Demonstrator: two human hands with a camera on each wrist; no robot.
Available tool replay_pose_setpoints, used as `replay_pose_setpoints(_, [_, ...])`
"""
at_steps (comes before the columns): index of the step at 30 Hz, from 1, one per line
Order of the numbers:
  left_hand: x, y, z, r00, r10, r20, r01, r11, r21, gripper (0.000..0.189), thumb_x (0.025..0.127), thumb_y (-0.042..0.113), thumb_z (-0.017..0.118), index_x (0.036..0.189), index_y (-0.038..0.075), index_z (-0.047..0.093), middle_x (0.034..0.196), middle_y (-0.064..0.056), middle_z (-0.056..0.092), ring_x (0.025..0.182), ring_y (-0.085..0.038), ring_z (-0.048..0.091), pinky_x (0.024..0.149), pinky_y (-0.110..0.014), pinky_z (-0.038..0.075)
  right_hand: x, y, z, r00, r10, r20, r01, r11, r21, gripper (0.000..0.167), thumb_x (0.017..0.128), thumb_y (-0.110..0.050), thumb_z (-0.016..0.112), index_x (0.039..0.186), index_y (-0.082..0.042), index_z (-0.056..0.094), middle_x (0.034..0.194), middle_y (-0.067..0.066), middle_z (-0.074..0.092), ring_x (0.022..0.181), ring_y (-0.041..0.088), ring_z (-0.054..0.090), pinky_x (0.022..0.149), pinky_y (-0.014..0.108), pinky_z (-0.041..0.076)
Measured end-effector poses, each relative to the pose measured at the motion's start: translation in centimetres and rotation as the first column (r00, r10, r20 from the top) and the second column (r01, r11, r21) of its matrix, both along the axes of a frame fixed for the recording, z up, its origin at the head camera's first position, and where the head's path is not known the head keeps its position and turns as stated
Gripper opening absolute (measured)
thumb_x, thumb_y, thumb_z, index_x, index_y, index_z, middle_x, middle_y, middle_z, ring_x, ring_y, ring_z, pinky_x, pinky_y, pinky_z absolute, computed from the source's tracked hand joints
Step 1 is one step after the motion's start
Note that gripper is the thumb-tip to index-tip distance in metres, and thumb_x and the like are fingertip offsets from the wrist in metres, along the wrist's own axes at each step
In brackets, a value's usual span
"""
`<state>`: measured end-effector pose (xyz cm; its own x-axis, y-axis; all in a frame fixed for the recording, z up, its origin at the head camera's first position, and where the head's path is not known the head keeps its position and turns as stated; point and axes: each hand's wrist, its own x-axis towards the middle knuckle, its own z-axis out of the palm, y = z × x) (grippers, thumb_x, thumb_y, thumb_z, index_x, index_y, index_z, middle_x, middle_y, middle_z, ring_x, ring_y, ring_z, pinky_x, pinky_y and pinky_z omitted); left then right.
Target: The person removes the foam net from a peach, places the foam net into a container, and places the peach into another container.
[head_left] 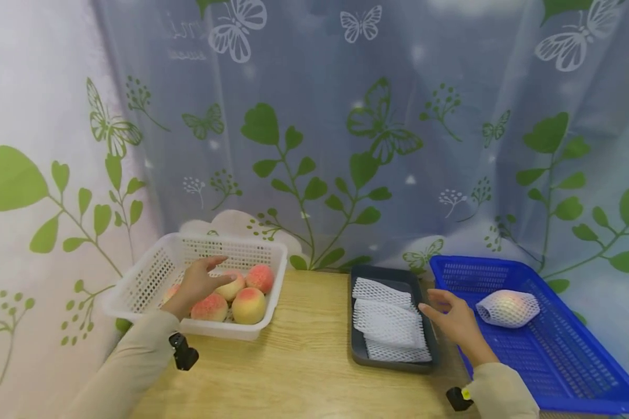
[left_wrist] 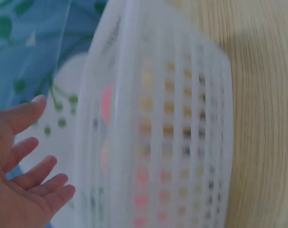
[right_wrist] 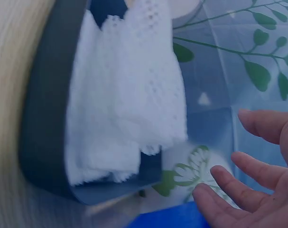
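My left hand (head_left: 198, 285) reaches over the white plastic basket (head_left: 272, 273), fingers spread above several peaches with red and yellow skin, nearest a peach (head_left: 209, 307). In the left wrist view its fingers are loosely bent and hold nothing. Over the right edge of a dark tray (head_left: 360, 361) hovers my right hand (head_left: 453, 317), thumb and fingers apart and holding nothing. White foam net sleeves (head_left: 388, 323) lie flat and overlapping in that tray. To the right, one fruit in a foam net (head_left: 508, 308) lies in the blue basket (head_left: 534, 372).
Light wood table (head_left: 304, 349) shows between the white basket and the dark tray. A printed curtain (head_left: 314, 145) with leaves and butterflies hangs right behind the containers. The blue basket's left rim stands close to the tray.
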<state>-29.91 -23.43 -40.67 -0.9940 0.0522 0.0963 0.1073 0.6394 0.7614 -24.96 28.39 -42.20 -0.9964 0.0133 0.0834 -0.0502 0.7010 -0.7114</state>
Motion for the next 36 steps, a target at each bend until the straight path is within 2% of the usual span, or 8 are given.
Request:
replay_pose_setpoints(6, [0.1,3.2,0.3,0.998,-0.066,0.004,0.066,0.997,0.033,0.06,0.089,0.021,0.069,0.141,0.003,0.046,0.146,-0.022,0.041,0.134,-0.045,0.035,0.105,-0.057,0.036,0.1,1.6,1.5,1.0,-0.013,-0.02,0.013,1.0,-0.003,0.063,0.093,-0.038,0.062,0.139,0.001,0.044,0.136,0.029,0.049,0.125,0.047,0.044,0.094,0.056,0.046])
replay_pose_setpoints(12, [0.3,6.3,0.5,0.994,-0.112,0.009,0.111,0.989,0.101,0.059,0.088,0.021,0.07,0.141,0.006,0.047,0.146,-0.018,0.042,0.134,-0.042,0.036,0.106,-0.056,0.036,0.0,3.9,2.6,0.999,-0.037,0.011,0.036,0.999,0.02,0.071,0.094,-0.045,0.057,0.144,0.001,0.037,0.141,0.031,0.041,0.129,0.048,0.038,0.094,0.061,0.042])
replay_pose_setpoints(15, [0.6,8.1,0.4,0.991,-0.136,0.016,0.132,0.978,0.161,0.061,0.087,0.023,0.072,0.141,0.007,0.048,0.149,-0.016,0.039,0.136,-0.04,0.035,0.107,-0.054,0.035,-0.1,5.2,3.1,0.998,-0.063,0.023,0.061,0.997,0.052,0.074,0.094,-0.048,0.055,0.145,0.001,0.034,0.143,0.032,0.038,0.129,0.05,0.035,0.094,0.063,0.041])
replay_pose_setpoints(20, [1.0,11.3,-0.1,0.98,-0.198,-0.029,0.2,0.96,0.198,0.06,0.085,0.021,0.074,0.138,0.007,0.051,0.145,-0.014,0.045,0.133,-0.037,0.04,0.106,-0.051,0.038,-0.4,7.2,3.4,0.994,-0.087,0.059,0.082,0.993,0.085,0.08,0.093,-0.054,0.052,0.146,0.002,0.031,0.144,0.033,0.033,0.129,0.052,0.031,0.092,0.063,0.041])
replay_pose_setpoints(24, [1.2,13.6,-0.5,0.969,-0.243,-0.037,0.245,0.944,0.219,0.058,0.085,0.021,0.074,0.137,0.008,0.052,0.142,-0.013,0.049,0.132,-0.034,0.042,0.107,-0.048,0.038,-0.7,8.6,3.4,0.993,-0.087,0.078,0.08,0.993,0.085,0.08,0.094,-0.052,0.051,0.146,0.005,0.029,0.143,0.036,0.031,0.128,0.054,0.03,0.093,0.064,0.04])
replay_pose_setpoints(27, [1.4,15.1,-0.4,0.965,-0.259,-0.034,0.26,0.941,0.217,0.057,0.084,0.023,0.075,0.136,0.01,0.054,0.141,-0.012,0.051,0.131,-0.034,0.044,0.106,-0.047,0.04,-0.9,9.4,3.4,0.993,-0.088,0.083,0.081,0.994,0.076,0.081,0.095,-0.052,0.05,0.145,0.006,0.028,0.143,0.038,0.029,0.128,0.055,0.029,0.094,0.065,0.038])
replay_pose_setpoints(31, [1.5,17.0,-0.2,0.952,-0.302,-0.046,0.305,0.93,0.203,0.056,0.084,0.021,0.075,0.135,0.008,0.055,0.139,-0.013,0.052,0.13,-0.035,0.045,0.105,-0.046,0.041,-1.1,10.3,3.3,0.991,-0.088,0.098,0.084,0.995,0.046,0.082,0.095,-0.052,0.05,0.146,0.007,0.025,0.145,0.039,0.024,0.129,0.057,0.025,0.096,0.068,0.034])
replay_pose_setpoints(36, [1.7,19.9,-0.5,0.926,-0.375,-0.052,0.377,0.904,0.204,0.056,0.084,0.022,0.075,0.134,0.007,0.055,0.138,-0.012,0.053,0.129,-0.033,0.046,0.105,-0.044,0.042,-1.4,11.8,3.3,0.981,-0.081,0.175,0.095,0.993,-0.072,0.088,0.094,-0.053,0.051,0.15,0.004,0.015,0.15,0.038,0.011,0.133,0.058,0.015,0.099,0.072,0.025])
